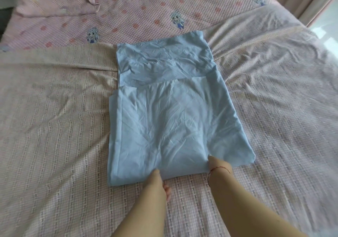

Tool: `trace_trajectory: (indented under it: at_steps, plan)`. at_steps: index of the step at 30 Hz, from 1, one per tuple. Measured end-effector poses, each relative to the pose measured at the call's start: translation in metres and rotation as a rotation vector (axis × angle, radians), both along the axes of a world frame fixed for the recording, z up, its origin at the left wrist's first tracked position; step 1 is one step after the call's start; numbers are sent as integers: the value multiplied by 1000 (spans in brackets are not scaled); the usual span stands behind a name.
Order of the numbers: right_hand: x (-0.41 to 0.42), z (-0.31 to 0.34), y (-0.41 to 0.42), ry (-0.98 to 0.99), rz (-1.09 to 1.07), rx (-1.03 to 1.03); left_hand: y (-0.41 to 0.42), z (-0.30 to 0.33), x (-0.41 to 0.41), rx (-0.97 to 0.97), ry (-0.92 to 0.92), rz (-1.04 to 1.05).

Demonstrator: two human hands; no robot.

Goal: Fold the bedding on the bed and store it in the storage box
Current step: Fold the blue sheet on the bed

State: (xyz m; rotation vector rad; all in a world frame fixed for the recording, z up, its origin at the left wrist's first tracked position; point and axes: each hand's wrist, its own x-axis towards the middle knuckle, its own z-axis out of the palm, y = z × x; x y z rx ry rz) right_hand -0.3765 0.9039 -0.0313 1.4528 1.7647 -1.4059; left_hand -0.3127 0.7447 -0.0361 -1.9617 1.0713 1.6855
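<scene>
**Fingers tucked under the near hem, ready for the next fold**

Fingers of both hands are mostly out of sight, slipped beneath the near edge of the blue sheet, so the exact grip cannot be told for certain. The left hand has its thumb on top of the hem and a few fingertips peeking out below by the wrist, which reads as a pinch on the cloth. The right hand, with a red string at the wrist, has its thumb pressed on the fabric and the rest buried underneath.

That sheet lies in the middle of the bed, on the pink checked blanket, already folded to a long panel with an upper layer ending partway up. No storage box is in view.

Now the technique. The hands sit close together near the centre of the hem, and both outer corners hang free; my call is to slide them apart towards the corners before lifting, or the ends will droop and skew. Carry the edge straight away to the far hem, match the corners, then smooth the wrinkles flat.
</scene>
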Motion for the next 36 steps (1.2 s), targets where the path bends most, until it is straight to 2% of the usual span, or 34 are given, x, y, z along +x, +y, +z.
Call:
trace_trajectory:
  at_steps: [4,7,16,27,30,36]
  plan:
    - [0,-4,0,19,-421,-292,-4,7,-16,53,203,361]
    - [-11,13,-1,40,-553,-412,-9,19,-29,16,294,451]
    - [-36,85,7,358,-393,-439,-22,72,-36,-117,472,406]
    - [-66,215,-3,714,-316,-607,-41,209,-75,-287,777,338]
    - [-57,248,-3,820,-301,-631,-40,245,-65,-302,837,354]
    - [-7,276,4,941,-283,-611,-30,279,-11,-309,866,364]
